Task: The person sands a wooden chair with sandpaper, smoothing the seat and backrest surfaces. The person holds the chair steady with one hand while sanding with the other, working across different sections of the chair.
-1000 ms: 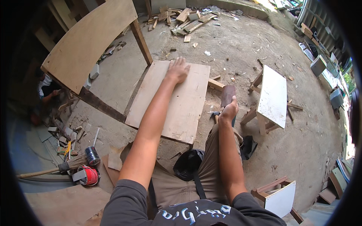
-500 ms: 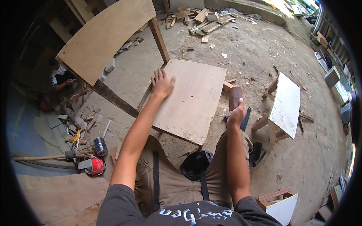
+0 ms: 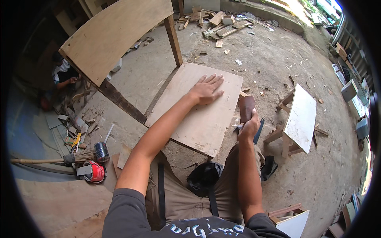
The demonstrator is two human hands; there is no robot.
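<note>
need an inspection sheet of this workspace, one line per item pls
Surface: pale wooden seat panel of a chair with a curved backrest
Things in use: brown pad, held upright beside the seat
Clutter: wood scraps piled on the floor beyond the chair; broom, dark can and red container at left
Hands: left hand palm down on the seat, fingers spread; right hand gripping the pad
Cables: nothing seen that is clearly one
Surroundings: white-topped stool at right; another person at far left
</note>
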